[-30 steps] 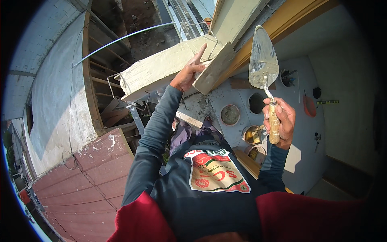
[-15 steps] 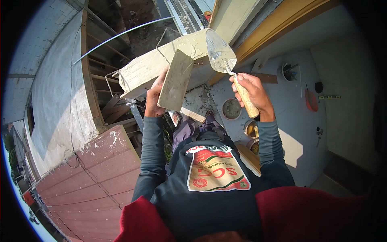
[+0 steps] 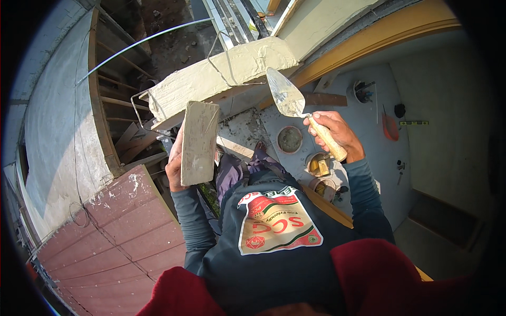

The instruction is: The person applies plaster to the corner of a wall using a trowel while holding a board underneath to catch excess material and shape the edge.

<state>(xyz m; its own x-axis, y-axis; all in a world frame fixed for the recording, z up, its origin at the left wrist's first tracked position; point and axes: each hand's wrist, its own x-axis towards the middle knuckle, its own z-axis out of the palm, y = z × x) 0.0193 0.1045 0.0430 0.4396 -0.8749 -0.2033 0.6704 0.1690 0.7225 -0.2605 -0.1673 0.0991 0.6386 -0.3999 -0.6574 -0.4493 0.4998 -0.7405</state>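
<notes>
My left hand (image 3: 175, 162) is closed behind a flat rectangular plastering float (image 3: 200, 142), its face coated with grey mortar. The hand covers whatever handle it has. My right hand (image 3: 340, 136) grips the yellowish handle of a pointed trowel (image 3: 286, 96). Wet mortar smears the trowel's blade, which points up and to the left. Both tools are held apart from each other, just on my side of a narrow wall top (image 3: 197, 78) plastered in pale mortar. A bent metal rod (image 3: 226, 71) lies across that wall top.
A bucket of mortar (image 3: 290, 140) stands on the floor beyond my feet, with another bucket (image 3: 319, 164) nearer me. An orange-red scoop-like container (image 3: 390, 128) and a spirit level (image 3: 414, 122) are at the right. Reddish roofing (image 3: 110, 226) lies lower left; an orange-brown frame (image 3: 379, 42) runs upper right.
The float has moved left and down, away from the wall top, and turned more upright. The trowel has dropped slightly. The whole view has shifted a little.
</notes>
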